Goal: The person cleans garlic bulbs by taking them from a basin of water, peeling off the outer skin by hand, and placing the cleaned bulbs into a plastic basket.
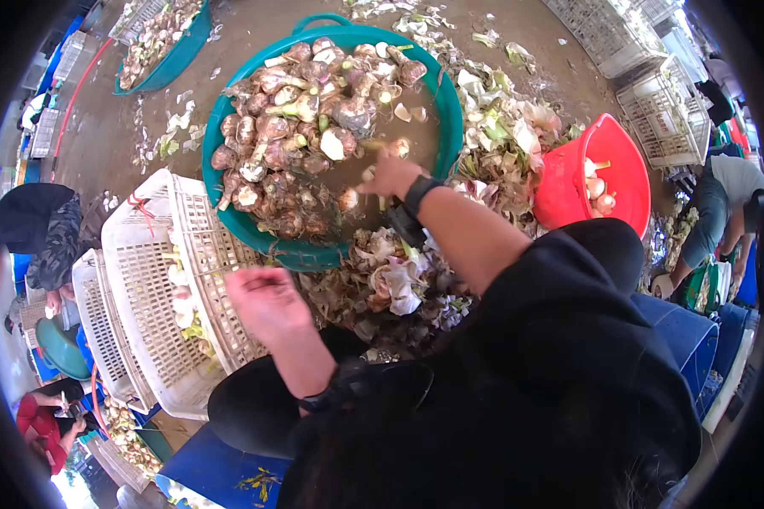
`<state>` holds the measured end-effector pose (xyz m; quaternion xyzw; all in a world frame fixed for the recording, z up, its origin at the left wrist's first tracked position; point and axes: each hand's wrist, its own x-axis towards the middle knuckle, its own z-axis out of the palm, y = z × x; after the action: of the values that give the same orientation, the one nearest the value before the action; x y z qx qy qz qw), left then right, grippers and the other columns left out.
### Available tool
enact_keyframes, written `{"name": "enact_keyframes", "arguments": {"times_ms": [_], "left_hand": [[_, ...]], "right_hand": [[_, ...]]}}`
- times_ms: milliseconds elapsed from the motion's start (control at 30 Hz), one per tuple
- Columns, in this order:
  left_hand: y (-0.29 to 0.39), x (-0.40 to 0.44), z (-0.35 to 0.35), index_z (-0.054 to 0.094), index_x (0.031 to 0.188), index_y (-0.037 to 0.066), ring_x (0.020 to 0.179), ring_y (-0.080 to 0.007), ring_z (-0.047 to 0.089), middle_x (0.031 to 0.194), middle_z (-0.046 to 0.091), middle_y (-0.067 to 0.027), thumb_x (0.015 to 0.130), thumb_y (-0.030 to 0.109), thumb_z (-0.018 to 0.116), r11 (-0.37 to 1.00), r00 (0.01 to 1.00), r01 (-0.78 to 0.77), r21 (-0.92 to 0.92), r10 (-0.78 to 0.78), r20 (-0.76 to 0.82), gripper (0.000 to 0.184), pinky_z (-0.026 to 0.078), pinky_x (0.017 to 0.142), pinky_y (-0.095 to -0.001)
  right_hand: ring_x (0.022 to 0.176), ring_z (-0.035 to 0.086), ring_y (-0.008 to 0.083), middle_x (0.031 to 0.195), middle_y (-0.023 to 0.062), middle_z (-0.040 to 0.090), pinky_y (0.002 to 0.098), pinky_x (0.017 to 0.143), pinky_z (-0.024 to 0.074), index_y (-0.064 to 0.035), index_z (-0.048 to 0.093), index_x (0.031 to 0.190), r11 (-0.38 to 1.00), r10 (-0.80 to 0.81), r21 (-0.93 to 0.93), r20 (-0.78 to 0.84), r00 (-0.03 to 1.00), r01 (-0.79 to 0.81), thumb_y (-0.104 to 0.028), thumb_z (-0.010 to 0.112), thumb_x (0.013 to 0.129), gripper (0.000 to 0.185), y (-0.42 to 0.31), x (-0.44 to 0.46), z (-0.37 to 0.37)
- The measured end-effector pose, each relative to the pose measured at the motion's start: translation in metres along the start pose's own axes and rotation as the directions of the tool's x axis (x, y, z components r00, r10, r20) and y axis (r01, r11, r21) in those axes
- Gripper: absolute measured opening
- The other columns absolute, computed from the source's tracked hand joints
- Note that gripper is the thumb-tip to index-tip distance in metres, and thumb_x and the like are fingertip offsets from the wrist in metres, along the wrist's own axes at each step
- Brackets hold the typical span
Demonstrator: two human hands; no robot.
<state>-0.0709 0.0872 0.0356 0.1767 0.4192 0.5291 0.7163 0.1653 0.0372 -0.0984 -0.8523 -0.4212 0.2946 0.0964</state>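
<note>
Curled downward inside a round teal plastic tub [452, 110], a person's bare right hand [390, 176], with a black watch [418, 195] at the wrist, works at the edge of a heap of soil-stained, purplish-white garlic bulbs [273, 129]; one small loose bulb [348, 199] lies beside its fingertips, but whether the hand grips anything cannot be told. Blurred and half-closed, the left hand [269, 307] is near a white slatted plastic crate [212, 271], its hold equally unclear. Cleaner white bulbs with green stalks [181, 301] lie in that crate. Papery pale husks [399, 284] cover the ground between the tub and the person's body and run up the tub's right side. Farther right, a bright red plastic bucket [560, 182] holds several pale bulbs [600, 191]. Beyond, more white plastic crates [666, 110] stand at upper right, and a person in a pale top [736, 182] bends at far right.
</note>
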Motion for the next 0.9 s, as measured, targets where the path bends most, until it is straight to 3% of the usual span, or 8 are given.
{"name": "enact_keyframes", "arguments": {"times_ms": [67,167,233,400,700,767,833,900], "left_hand": [[-0.022,-0.006,0.014,0.051,0.086,0.006,0.063,-0.0117,0.052,0.076,0.054,-0.0025,0.084,0.020,0.052,0.986,0.998,0.056,0.159,-0.055,-0.012,0.014,0.044,0.053,-0.0220],[-0.047,-0.001,0.017,0.050,0.105,0.007,0.076,-0.0122,0.051,0.093,0.052,-0.0037,0.084,0.025,0.053,0.876,0.998,0.052,0.480,-0.034,-0.047,0.027,0.045,0.060,-0.0250],[-0.062,0.002,0.021,0.048,0.111,0.009,0.072,-0.0126,0.053,0.101,0.052,-0.0027,0.086,0.035,0.051,0.733,0.992,0.126,0.668,-0.103,-0.074,0.036,0.044,0.058,-0.0241],[-0.078,0.000,0.031,0.057,0.099,0.005,0.054,-0.0065,0.048,0.073,0.056,0.0005,0.082,0.036,0.056,0.691,0.954,0.161,0.705,-0.291,0.068,0.035,0.033,0.043,-0.0196],[-0.080,-0.009,0.021,0.060,0.092,0.006,0.048,-0.0042,0.046,0.069,0.056,0.0014,0.081,0.024,0.059,0.691,0.947,0.096,0.716,-0.284,0.147,0.021,0.029,0.038,-0.0173],[-0.072,-0.009,0.019,0.057,0.099,0.006,0.052,-0.0060,0.050,0.074,0.059,-0.0009,0.082,0.028,0.055,0.803,0.878,0.310,0.508,-0.447,0.173,0.027,0.032,0.040,-0.0165],[-0.073,-0.007,0.016,0.054,0.107,0.006,0.061,-0.0081,0.055,0.081,0.061,-0.0030,0.084,0.029,0.050,0.839,0.864,0.310,0.446,-0.445,0.236,0.033,0.037,0.045,-0.0175],[-0.066,-0.013,0.020,0.052,0.113,0.005,0.069,-0.0090,0.056,0.084,0.061,-0.0033,0.085,0.028,0.049,0.862,0.838,0.113,0.493,-0.349,0.418,0.036,0.040,0.050,-0.0199]], "right_hand": [[0.095,0.058,0.0315,0.103,0.0218,0.058,0.0363,0.081,0.0468,0.0011,0.053,0.110,0.978,0.193,0.069,0.055,0.980,-0.197,-0.032,0.053,0.081,0.044,0.003,0.025,0.024],[0.087,0.061,0.0289,0.091,0.0215,0.061,0.0357,0.076,0.0482,0.0044,0.058,0.096,0.977,-0.115,-0.158,0.172,0.978,0.143,-0.032,0.052,0.083,0.039,-0.006,0.021,0.027],[0.075,0.062,0.0284,0.077,0.0172,0.061,0.0363,0.068,0.0485,0.0030,0.058,0.080,0.828,-0.033,0.528,0.385,0.922,-0.191,-0.027,0.048,0.087,0.033,-0.034,-0.032,-0.028],[0.072,0.060,0.0329,0.073,0.0177,0.060,0.0423,0.065,0.0474,-0.0025,0.057,0.078,0.814,-0.492,0.294,-0.111,0.864,0.501,-0.017,0.041,0.085,0.023,-0.050,-0.112,-0.046],[0.063,0.062,0.0299,0.067,0.0174,0.061,0.0398,0.062,0.0507,-0.0001,0.059,0.071,0.912,-0.410,-0.018,-0.037,0.911,0.410,-0.021,0.049,0.078,0.024,-0.049,-0.128,-0.039],[0.057,0.060,0.0215,0.062,0.0137,0.059,0.0347,0.055,0.0498,0.0035,0.060,0.075,0.584,-0.132,0.798,0.276,0.952,-0.150,-0.023,0.050,0.080,0.028,-0.051,-0.124,-0.047],[0.054,0.056,0.0149,0.060,0.0084,0.057,0.0277,0.048,0.0460,0.0057,0.059,0.076,0.703,-0.101,0.697,0.289,0.952,-0.137,-0.026,0.052,0.083,0.033,-0.047,-0.128,-0.051],[0.052,0.049,0.0078,0.059,0.0018,0.055,0.0224,0.045,0.0367,-0.0035,0.061,0.080,0.130,-0.074,0.957,0.271,0.960,-0.260,-0.027,0.050,0.086,0.026,-0.049,-0.135,-0.036]]}}
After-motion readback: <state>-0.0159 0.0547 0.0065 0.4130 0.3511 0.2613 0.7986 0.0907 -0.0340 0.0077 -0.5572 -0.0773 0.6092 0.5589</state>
